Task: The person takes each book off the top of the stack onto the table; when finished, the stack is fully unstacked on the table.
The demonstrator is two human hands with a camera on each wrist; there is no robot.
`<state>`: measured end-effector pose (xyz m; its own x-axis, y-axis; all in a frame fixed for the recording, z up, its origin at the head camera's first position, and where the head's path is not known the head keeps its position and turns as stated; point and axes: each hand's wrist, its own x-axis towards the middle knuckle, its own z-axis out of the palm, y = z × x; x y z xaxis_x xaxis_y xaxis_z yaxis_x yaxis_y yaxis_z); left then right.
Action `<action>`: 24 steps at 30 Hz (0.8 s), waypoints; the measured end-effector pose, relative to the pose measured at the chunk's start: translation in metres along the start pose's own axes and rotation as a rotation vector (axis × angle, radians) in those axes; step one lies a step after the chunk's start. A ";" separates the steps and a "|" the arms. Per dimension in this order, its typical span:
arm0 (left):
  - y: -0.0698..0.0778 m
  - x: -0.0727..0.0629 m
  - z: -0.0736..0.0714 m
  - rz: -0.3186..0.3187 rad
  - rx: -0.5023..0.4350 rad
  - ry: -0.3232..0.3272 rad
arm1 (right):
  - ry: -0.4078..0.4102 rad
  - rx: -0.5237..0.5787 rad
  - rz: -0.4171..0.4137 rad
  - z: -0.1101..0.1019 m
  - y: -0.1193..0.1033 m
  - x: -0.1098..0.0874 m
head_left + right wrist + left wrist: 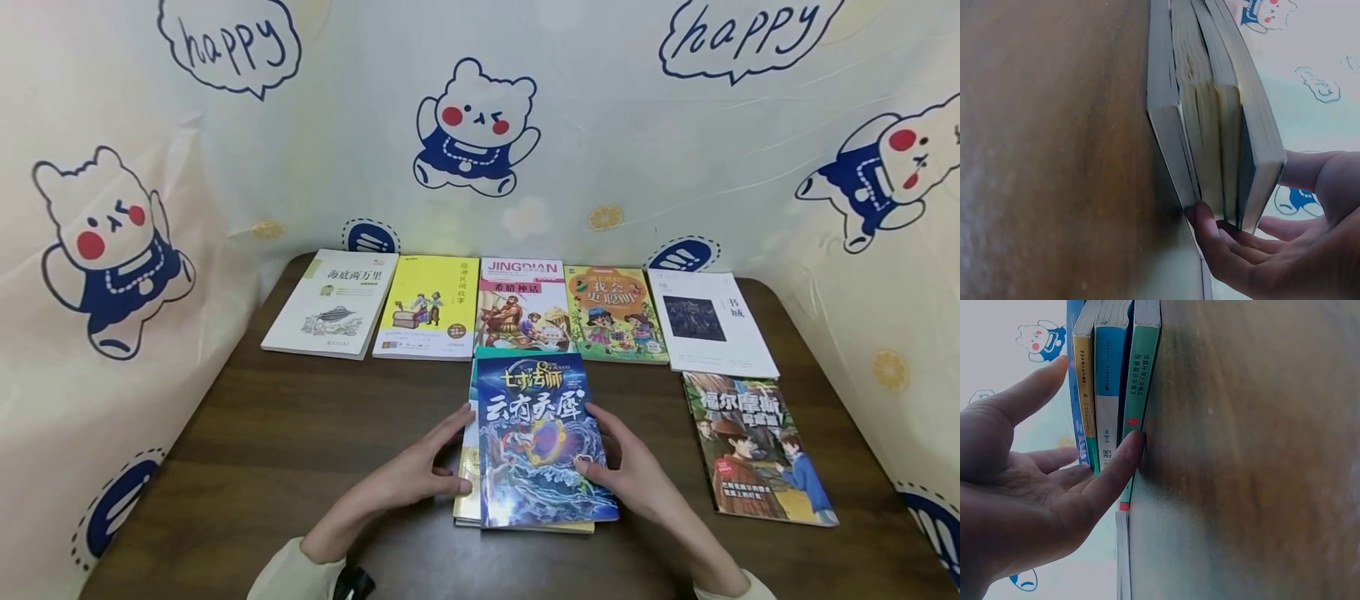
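Note:
A stack of several books lies near the front middle of the table, topped by a blue illustrated book (pixel 534 446). A yellow-edged book (pixel 467 500) sticks out beneath it at the left. My left hand (pixel 408 473) stands along the spine side with spread, fairly straight fingers. In the left wrist view its fingers touch the stack's side, over a yellow spine (pixel 1085 375), a blue-and-white spine (pixel 1110 369) and a green spine (pixel 1141 375). My right hand (pixel 636 468) holds the opposite side, thumb on the blue cover and fingers along the page edges (pixel 1200 134).
Along the back lie a white book (pixel 337 292), a yellow book (pixel 427 304), a pink-topped book (pixel 521 308), an orange-and-green book (pixel 617 315) and another white book (pixel 712 321). A detective comic book (pixel 757 450) lies at the right. A printed curtain (pixel 337 142) surrounds the dark table (pixel 300 450).

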<state>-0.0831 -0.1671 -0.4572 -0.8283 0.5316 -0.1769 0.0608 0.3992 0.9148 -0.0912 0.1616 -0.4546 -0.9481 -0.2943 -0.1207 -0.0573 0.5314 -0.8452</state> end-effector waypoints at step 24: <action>0.000 -0.001 0.001 -0.002 0.055 -0.025 | -0.046 0.225 0.040 -0.066 0.015 -0.033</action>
<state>-0.0816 -0.1674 -0.4575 -0.8141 0.5495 -0.1882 0.0907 0.4404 0.8932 -0.0814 0.2317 -0.4287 -0.9324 -0.3157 -0.1759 0.0563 0.3539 -0.9336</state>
